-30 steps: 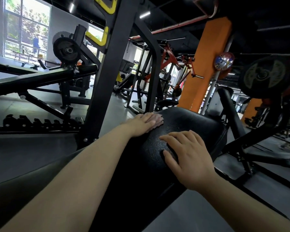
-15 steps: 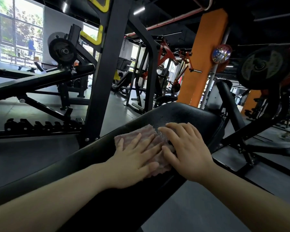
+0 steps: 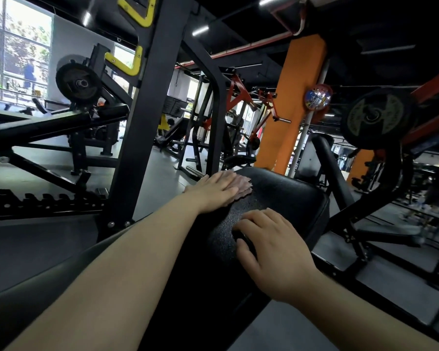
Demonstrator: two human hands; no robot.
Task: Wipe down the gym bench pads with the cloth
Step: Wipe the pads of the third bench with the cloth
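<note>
Wiping the far end of the bench pad (image 3: 284,196)

Your left hand (image 3: 217,191) presses the cloth (image 3: 243,184) flat, fingers straight, at 12 o'clock; your right hand (image 3: 274,245) rests spread, holding nothing. The cloth may slide off the edge.

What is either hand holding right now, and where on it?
Nothing is gripped. The left hand presses flat on the cloth's near part; the right hand rests on the bench pad.

The left hand (image 3: 214,192) lies flat with straight fingers on a pinkish cloth (image 3: 242,186), pressing it onto the black bench pad (image 3: 284,198) near the pad's far edge at 12 o'clock. The right hand (image 3: 276,249) rests on the pad at 4 o'clock from the left, fingers loosely bent. An orange pillar (image 3: 293,102) stands at 1 o'clock.
</note>
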